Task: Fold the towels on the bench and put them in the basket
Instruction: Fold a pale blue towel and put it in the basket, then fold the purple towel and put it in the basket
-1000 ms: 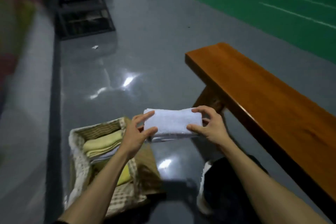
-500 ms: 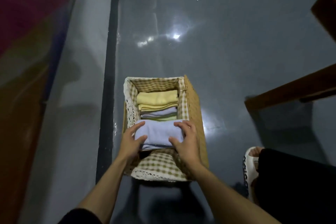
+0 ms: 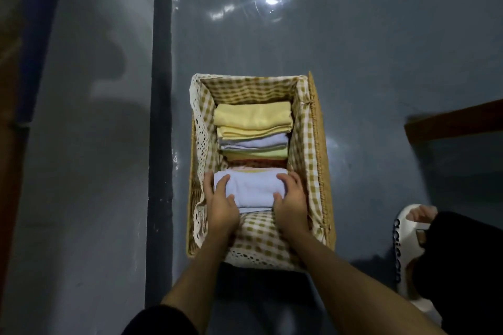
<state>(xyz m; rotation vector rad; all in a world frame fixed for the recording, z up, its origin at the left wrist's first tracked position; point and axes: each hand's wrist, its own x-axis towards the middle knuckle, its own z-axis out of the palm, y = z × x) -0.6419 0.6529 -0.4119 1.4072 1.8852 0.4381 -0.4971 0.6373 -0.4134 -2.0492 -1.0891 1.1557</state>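
Both hands are inside the basket (image 3: 317,144), at its near end. My left hand (image 3: 221,207) and right hand (image 3: 291,204) grip the folded white towel (image 3: 253,187) by its two ends, fingers (image 3: 288,178) curled over the top. It sits just nearer than the yellow-topped stack (image 3: 253,117). Risks as I judge them: an uneven release lets the fold spring open, and withdrawing could snag the loose checked liner (image 3: 261,228).

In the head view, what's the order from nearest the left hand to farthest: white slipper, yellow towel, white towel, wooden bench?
1. White towel: held by the left hand, near end of the basket.
2. Yellow towel: atop the far stack.
3. White slipper: on the floor, right.
4. Wooden bench: far right edge.
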